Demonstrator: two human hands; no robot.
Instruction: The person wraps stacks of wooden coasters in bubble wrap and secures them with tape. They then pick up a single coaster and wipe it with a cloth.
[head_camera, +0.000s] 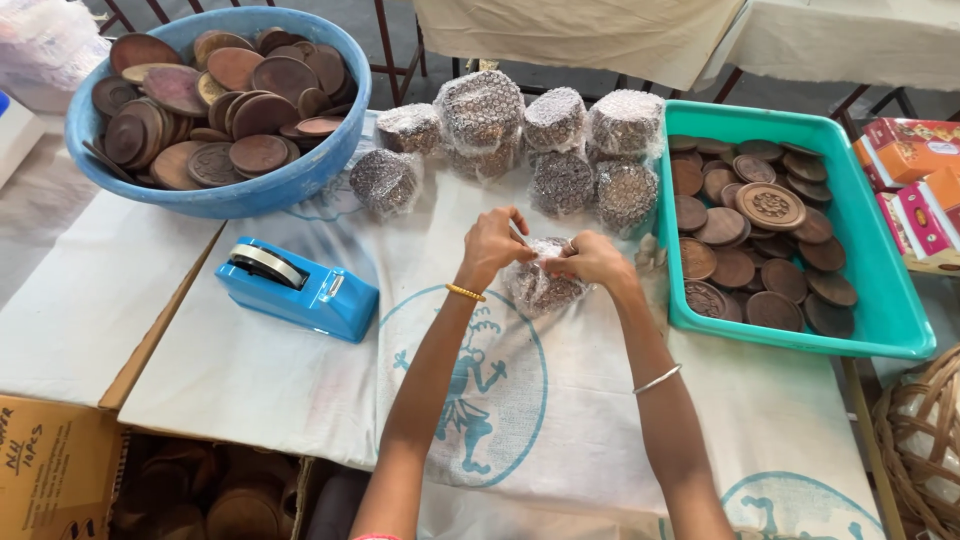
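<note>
Both hands meet over a bubble-wrapped disc bundle (540, 285) that rests on the white printed cloth (300, 390), just left of the teal tray (880, 300). The left hand (493, 245) pinches the wrap at the bundle's top; the right hand (597, 258) grips its upper right edge. The tray holds round brown carved wooden discs (770, 206), lying flat and overlapping. Wrapped bundles (480, 120) are heaped beyond the hands, touching the tray's left wall. Far left of the tray, a blue basin (240, 195) is piled with similar discs. A blue tape dispenser (298, 288) sits below the basin.
</note>
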